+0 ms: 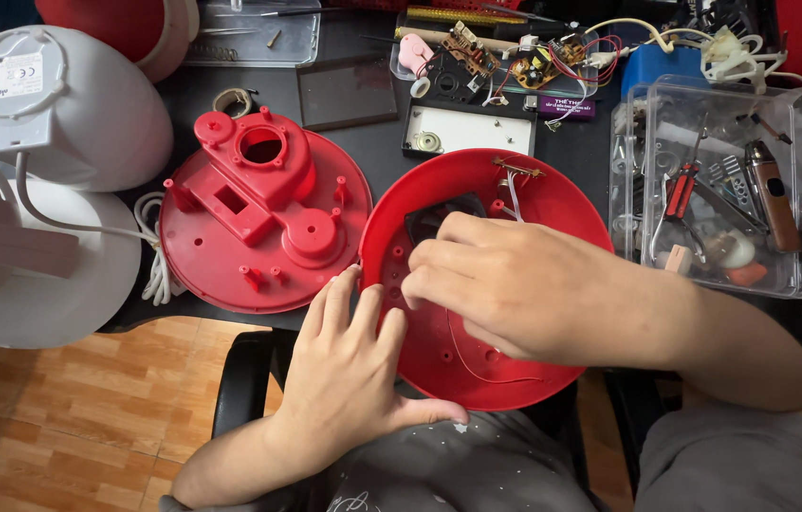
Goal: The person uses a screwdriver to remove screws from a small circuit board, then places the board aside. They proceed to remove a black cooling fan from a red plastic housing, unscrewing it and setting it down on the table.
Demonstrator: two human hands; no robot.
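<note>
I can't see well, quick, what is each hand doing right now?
Left hand: open, fingers spread flat on the rim of the red round shell.
Right hand: fingers curled inside the shell; whether it holds anything cannot be told.

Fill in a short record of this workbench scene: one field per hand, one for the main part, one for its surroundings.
Left hand: rests flat on the near-left rim of the red bowl-shaped shell.
Right hand: reaches inside the shell, fingers curled.
Beside it: red round base plate, to the left.
Further right: clear plastic box of tools.
Behind: loose circuit boards.
</note>
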